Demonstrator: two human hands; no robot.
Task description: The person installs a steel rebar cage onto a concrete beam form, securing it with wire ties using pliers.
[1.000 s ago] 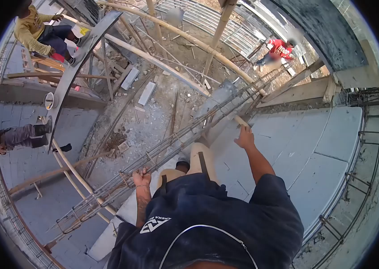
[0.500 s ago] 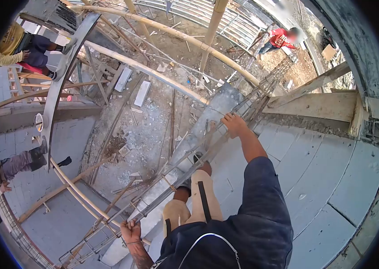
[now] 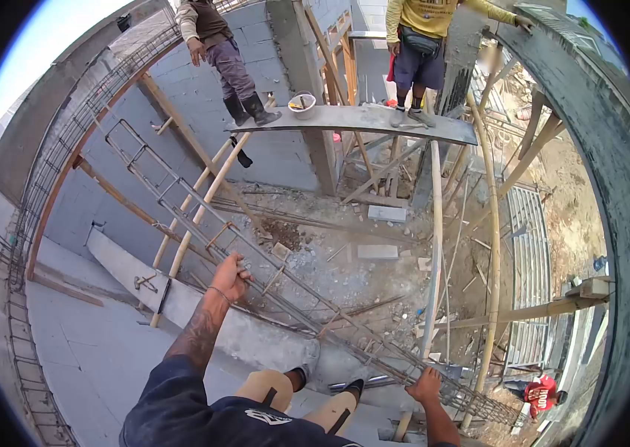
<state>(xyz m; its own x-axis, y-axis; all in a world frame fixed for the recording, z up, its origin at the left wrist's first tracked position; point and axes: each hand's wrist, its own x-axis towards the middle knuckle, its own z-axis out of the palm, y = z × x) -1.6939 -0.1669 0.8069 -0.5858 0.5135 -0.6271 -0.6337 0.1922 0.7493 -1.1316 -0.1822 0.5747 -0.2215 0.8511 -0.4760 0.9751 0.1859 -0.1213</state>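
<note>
A long rebar cage (image 3: 300,302) runs diagonally in front of me, from the upper left down to the lower right. My left hand (image 3: 230,279), with a band at its wrist, has its fingers curled round a bar of the cage near its middle. Farther down to the right, my right hand (image 3: 425,386) is closed over the cage's edge. Below the cage, my feet stand by a grey plank (image 3: 218,325), on which a metal clamp (image 3: 145,282) lies toward its left end.
Two people (image 3: 421,45) (image 3: 231,59) stand on a raised board (image 3: 360,118) with a white bucket (image 3: 302,105). A person in red (image 3: 542,395) is far below at right. Bamboo poles (image 3: 434,246) cross the drop to the rubble floor (image 3: 315,253). Grey block walls stand left.
The view has swung left, so the board with the two people now shows at the top. Both my hands remain on the cage, whose left end now shows higher up.
</note>
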